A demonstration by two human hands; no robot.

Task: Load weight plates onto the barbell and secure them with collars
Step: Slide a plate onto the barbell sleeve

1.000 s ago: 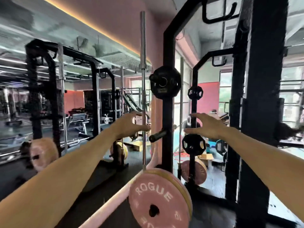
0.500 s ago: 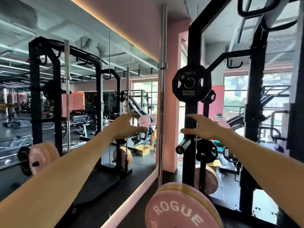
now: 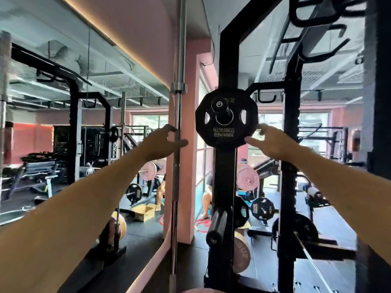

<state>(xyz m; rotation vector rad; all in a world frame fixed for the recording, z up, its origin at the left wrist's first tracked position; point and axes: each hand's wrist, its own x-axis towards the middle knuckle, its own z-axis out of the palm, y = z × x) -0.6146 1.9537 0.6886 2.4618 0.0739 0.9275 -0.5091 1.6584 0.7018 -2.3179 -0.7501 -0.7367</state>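
Hands (image 3: 160, 142) (image 3: 269, 140) spread open, reaching for a black twelve-sided rubber plate (image 3: 226, 119) on its peg.

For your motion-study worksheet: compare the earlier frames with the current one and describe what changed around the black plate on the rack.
Both hands rose toward the black plate; the right hand now reaches its lower right edge, while the left hand stays open beside the upright barbell. The plate remains on its peg.
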